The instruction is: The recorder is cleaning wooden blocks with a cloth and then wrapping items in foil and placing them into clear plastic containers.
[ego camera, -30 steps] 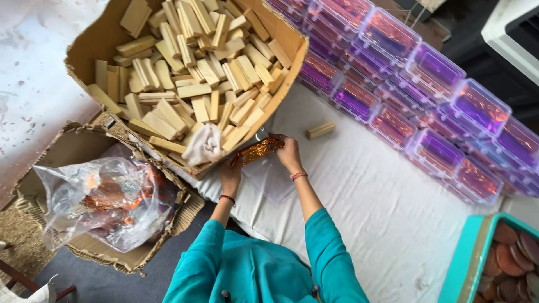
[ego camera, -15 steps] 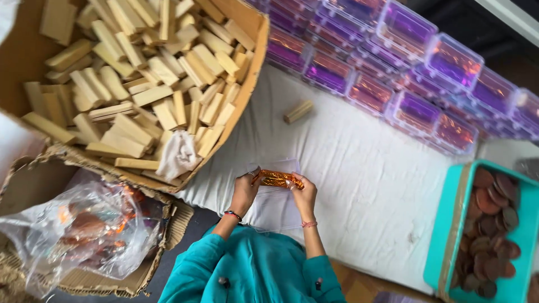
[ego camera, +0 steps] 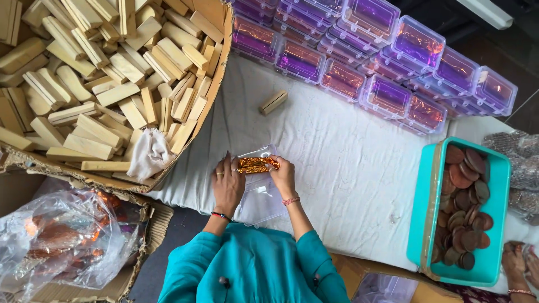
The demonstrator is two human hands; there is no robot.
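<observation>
My left hand [ego camera: 227,180] and my right hand [ego camera: 282,175] hold the two ends of an orange foil-wrapped piece [ego camera: 256,164] between them. It sits just above a clear plastic box [ego camera: 260,197] that lies on the white cloth [ego camera: 348,168] in front of me. A big cardboard box of pale wooden blocks [ego camera: 106,78] stands to my left, with a white rag [ego camera: 148,155] on its near edge. One loose wooden block [ego camera: 273,102] lies on the cloth beyond my hands.
Rows of clear boxes with purple and orange contents [ego camera: 387,62] line the far side. A teal tray of brown discs [ego camera: 466,213] is at right, another person's hand [ego camera: 519,264] beside it. A plastic bag of orange foil [ego camera: 62,235] sits in a carton at left.
My hands have brought the orange foil piece from the edge of the block box down over the clear box. The view has shifted right, bringing the teal tray in.
</observation>
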